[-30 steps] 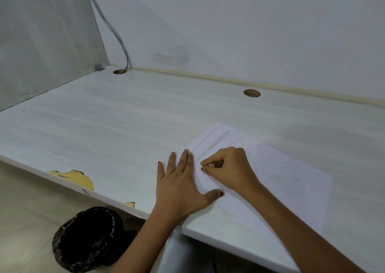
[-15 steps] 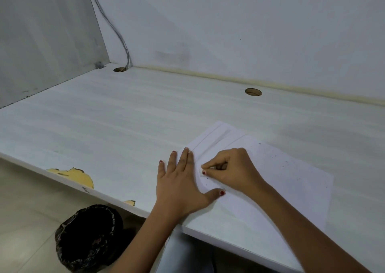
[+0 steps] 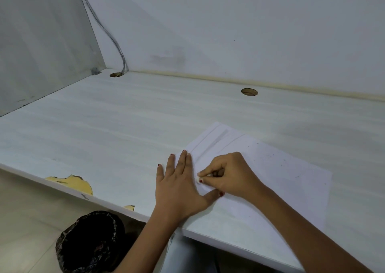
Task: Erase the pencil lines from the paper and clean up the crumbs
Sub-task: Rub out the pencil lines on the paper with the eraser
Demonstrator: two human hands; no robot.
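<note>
The paper (image 3: 277, 181) is lying on the bench (image 3: 125, 126), close to its front edge; I'm working on the pencil lines (image 3: 210, 145) at its left side, so erasing is the step in hand; my right hand (image 3: 231, 174) is pinching what looks like a small white eraser (image 3: 198, 174), grip tight; my left hand (image 3: 181, 187) is pressing flat, fingers straight, pinning the sheet; dark crumbs (image 3: 270, 156) are waiting for a sweep next, likely toward the black-lined bin (image 3: 91, 243) below; the pale bench is showing a chipped edge (image 3: 73, 182), white walls behind, a cable (image 3: 112, 41) dropping into a hole (image 3: 116, 74).

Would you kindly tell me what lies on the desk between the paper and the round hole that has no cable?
Nothing: in the head view, that stretch from the paper to the round hole is bare desk.
</note>
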